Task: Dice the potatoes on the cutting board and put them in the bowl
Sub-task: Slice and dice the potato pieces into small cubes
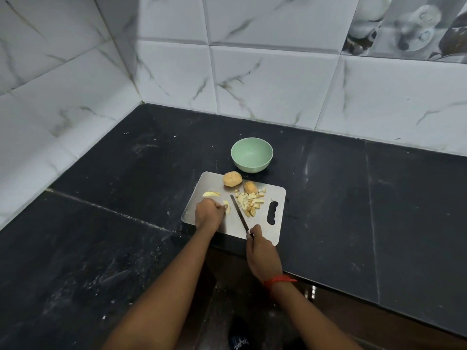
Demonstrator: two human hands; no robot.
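Board on the dark surface, close to the front edge, handle hole off to the right. Left hand down on the board, fingers curled over a few pale strips, pinning them at the fingertips. Right hand wrapped round the handle of the knife at the board's near edge, red thread on that wrist. Blade angled away and leftward, lying between the strips and the dice; touching the board or just above it, hard to say. Dice heaped right of the blade, some bits with skin on. At the heap's far side, a cut half, brown skin showing. Whole potato just left of that, near the board's far edge. One loose wedge towards the left side, just beyond the left hand. Green bowl off the board, standing just past the potato, bare green inside showing. Marble-look tiles behind and to the left.
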